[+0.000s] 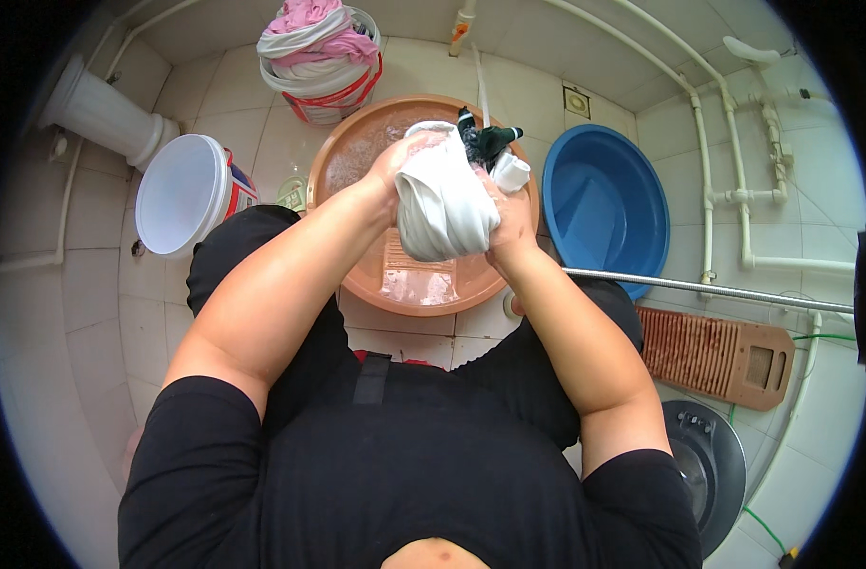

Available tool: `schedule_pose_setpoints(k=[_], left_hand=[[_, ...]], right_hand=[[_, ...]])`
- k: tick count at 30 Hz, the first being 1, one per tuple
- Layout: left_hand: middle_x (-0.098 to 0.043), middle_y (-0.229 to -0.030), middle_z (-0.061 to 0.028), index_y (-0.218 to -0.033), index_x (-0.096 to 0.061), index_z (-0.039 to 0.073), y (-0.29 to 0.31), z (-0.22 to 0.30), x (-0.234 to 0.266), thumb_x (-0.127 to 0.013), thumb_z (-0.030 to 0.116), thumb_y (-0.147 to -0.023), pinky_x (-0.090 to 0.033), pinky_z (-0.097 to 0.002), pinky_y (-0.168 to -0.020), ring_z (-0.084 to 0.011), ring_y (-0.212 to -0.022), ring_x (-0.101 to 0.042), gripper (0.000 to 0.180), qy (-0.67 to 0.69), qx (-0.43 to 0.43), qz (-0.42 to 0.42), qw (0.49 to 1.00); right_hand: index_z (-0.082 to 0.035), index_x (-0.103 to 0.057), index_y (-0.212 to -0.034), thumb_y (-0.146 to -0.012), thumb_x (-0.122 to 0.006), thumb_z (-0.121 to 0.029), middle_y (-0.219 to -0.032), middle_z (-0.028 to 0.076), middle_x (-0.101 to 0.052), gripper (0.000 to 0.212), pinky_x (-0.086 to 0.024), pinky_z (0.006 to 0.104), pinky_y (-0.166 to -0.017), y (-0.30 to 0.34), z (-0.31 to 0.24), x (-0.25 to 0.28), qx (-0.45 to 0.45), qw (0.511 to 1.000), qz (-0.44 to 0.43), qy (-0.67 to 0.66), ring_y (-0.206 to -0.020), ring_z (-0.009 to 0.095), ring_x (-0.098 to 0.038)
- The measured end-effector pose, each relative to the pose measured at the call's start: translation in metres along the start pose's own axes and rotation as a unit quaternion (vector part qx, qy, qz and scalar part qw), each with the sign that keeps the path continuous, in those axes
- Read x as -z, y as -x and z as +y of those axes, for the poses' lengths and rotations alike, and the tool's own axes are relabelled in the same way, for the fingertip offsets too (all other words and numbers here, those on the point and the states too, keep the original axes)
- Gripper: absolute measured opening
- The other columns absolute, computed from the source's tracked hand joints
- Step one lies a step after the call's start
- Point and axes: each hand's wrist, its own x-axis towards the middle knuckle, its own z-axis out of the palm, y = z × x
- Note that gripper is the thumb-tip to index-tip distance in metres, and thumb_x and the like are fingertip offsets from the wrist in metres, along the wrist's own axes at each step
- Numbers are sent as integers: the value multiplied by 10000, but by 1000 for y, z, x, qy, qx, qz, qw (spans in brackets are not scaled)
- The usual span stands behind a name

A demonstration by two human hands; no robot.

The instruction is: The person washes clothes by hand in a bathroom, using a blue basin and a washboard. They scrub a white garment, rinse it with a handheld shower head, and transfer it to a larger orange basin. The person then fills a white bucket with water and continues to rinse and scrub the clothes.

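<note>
A bunched white garment [444,207] with dark green parts is held up over a tan plastic basin [423,305]. My left hand [401,163] is closed on its upper left side, with some of the fingers hidden by the fabric. On the other side my right hand [513,223] grips the same bundle, its fingers partly covered by cloth. The dark green portion [485,140] sticks out at the top, next to a folded white end. Below, the basin contains water with suds, and a ribbed washboard surface [419,258] shows at its near side.
A bucket [343,106] heaped with pink and white laundry stands beyond the basin. To the left is a white bucket [177,194]. A blue tub [608,199] stands at right, nearer a brown washboard [717,351] and a dark grey basin [722,465]. A metal hose [708,290] crosses the right side.
</note>
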Motion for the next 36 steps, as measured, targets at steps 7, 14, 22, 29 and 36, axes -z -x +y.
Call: schedule_pose_setpoints(k=[7, 14, 22, 29, 36], left_hand=[[-601, -920, -136, -974, -533, 57, -1, -10, 9, -515, 272, -814, -475, -440, -758, -279, -819, -594, 268, -19, 91, 47, 995], [-582, -1051, -140, -1092, -515, 7, -4, -21, -3, -509, 265, -852, -433, -396, -863, -264, -943, -571, 352, -133, -19, 112, 985], [-585, -1073, -139, -1087, -534, 12, -3, -24, -15, -501, 272, -871, -425, -396, -888, -263, -970, -567, 340, -73, -25, 121, 990], [-586, -1049, -144, -1083, -525, 2, 3, -23, -21, -496, 257, -874, -440, -389, -859, -255, -962, -569, 331, -89, -11, 130, 987], [-524, -1167, -117, -1208, -450, 35, 14, -3, -52, -478, 383, -880, -407, -383, -885, -223, -1059, -506, 479, -371, -69, 212, 902]], right_hand=[[7, -605, -957, -812, -625, -240, -874, 71, -632, 286, -443, 272, -706, -11, 21, 26, 6, 994, -78, 70, -785, 140, -589], [-118, -622, -934, -735, -627, -513, -764, 11, -605, 442, -358, 240, -477, -24, 28, 39, -278, 955, 17, 99, -590, 122, -532], [-181, -597, -889, -711, -584, -570, -690, -17, -566, 428, -325, 237, -446, -22, 15, 51, -339, 929, -2, 150, -554, 101, -490], [-198, -595, -833, -694, -578, -594, -608, -19, -531, 419, -256, 238, -383, -19, 20, 50, -355, 921, -8, 158, -463, 92, -427], [-211, -582, -852, -726, -543, -596, -653, 1, -538, 408, -236, 227, -363, -17, 8, 48, -331, 938, 11, 104, -427, 106, -372]])
